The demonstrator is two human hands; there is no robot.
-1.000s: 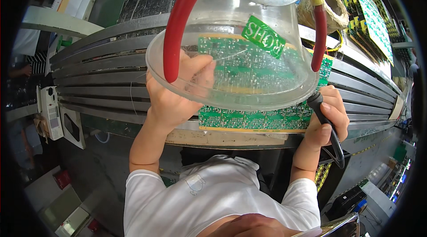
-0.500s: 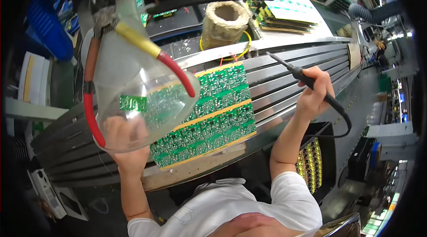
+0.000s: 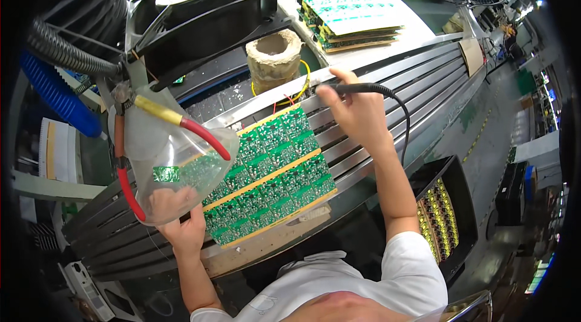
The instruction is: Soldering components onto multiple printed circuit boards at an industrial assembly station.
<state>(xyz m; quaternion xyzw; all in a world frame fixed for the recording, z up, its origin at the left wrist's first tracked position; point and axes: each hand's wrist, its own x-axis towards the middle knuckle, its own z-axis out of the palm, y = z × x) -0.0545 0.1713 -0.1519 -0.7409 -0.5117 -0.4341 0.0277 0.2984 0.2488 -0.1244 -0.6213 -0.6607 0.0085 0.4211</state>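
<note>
Reaching farther from the body than half a second ago, the right hand (image 3: 357,113) now pinches the black soldering iron (image 3: 354,88) near its tip, which sits beyond the far edge of the green circuit panel (image 3: 269,174) by the wound roll (image 3: 273,56). Its cable (image 3: 404,119) loops back past the wrist. The left hand (image 3: 181,225) presses on the panel's near left corner; its grip is blurred behind the clear hood (image 3: 172,162), so I cannot tell its closure.
</note>
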